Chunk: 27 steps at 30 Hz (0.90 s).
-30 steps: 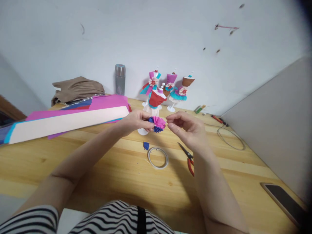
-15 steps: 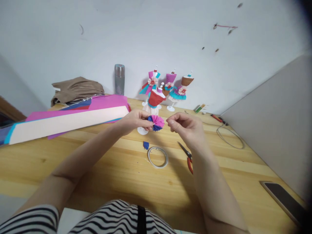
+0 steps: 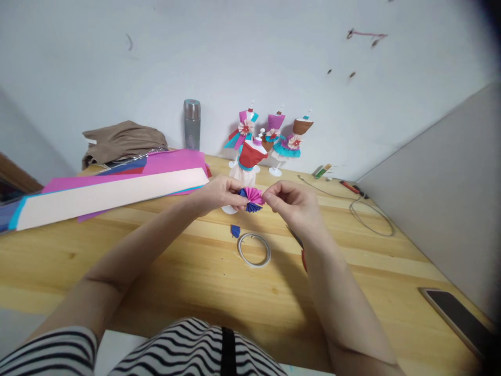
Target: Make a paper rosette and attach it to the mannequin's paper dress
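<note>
Our left hand [image 3: 219, 196] pinches the pleated rosette [image 3: 255, 195] at three o'clock from it, above the tabletop [image 3: 176, 271]. Our right hand [image 3: 294, 204], nearly closed, meets its opposite edge; whether it grips, we cannot tell. We judge this rosette light, soft, easily crushed, best held at the gathered centre.

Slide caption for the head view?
Left hand holds a pleated pink-and-blue rosette, right hand at its edge, small dressed mannequins standing behind.

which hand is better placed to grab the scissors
Probably the right hand: the scissors lie nearer it, partly hidden, while the left hand holds the rosette.
</note>
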### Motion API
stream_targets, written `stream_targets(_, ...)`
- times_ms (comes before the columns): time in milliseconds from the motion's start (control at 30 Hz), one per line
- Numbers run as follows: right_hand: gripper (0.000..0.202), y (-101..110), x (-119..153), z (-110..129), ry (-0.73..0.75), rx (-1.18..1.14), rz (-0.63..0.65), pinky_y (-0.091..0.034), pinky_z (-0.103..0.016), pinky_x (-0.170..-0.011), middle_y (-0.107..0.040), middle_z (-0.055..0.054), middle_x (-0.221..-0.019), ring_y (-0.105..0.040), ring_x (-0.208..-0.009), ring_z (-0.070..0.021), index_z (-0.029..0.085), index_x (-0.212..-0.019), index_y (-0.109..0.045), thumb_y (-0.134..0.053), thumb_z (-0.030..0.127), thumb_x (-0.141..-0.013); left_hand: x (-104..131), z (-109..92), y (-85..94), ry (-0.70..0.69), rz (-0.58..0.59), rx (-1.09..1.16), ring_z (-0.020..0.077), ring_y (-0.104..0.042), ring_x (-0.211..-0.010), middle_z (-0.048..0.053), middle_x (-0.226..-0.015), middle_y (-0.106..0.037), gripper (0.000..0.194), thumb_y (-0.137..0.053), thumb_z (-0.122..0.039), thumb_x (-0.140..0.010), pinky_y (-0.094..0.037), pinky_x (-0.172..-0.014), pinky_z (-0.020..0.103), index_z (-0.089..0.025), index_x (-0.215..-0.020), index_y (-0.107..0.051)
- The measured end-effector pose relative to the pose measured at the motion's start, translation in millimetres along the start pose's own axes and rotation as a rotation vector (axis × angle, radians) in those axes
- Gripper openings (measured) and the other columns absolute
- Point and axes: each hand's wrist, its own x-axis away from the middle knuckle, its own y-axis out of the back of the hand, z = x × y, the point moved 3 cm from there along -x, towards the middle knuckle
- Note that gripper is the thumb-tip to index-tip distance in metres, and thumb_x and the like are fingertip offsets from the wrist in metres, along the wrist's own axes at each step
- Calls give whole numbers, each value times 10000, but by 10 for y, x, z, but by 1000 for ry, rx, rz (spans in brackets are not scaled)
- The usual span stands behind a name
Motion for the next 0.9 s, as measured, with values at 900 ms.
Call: stream_targets(900, 234, -70, -40, -105, -124, 21, 125, -390, -277, -513, -540, 19, -548, -484, -512, -117, 201, -645, -581, -703, 387, -715, 13, 12, -77, -59, -113, 270, 117, -653, -691, 44, -736, -711, 219, -624, -84, -682, -518, -700, 246, -95, -863, -745)
